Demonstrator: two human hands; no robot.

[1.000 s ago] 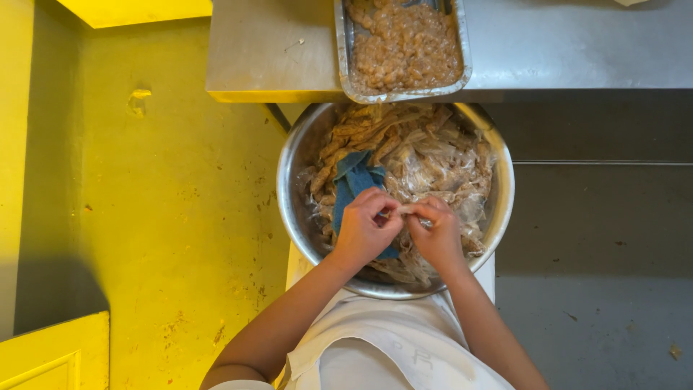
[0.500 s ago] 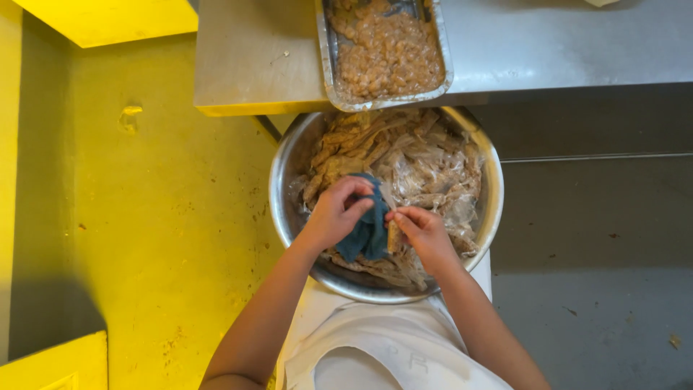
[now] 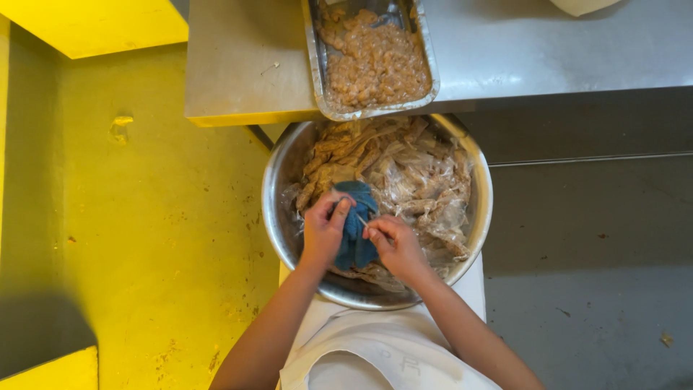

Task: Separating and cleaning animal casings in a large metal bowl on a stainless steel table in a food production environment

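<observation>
At the frame's centre the blue cloth now lies between both hands, left hand gripping it, right hand pinching a thin skewer over the steel bowl.

bowl: shiny metal | cloth: matt blue fabric | tray: dull metal | table: brushed steel
</observation>
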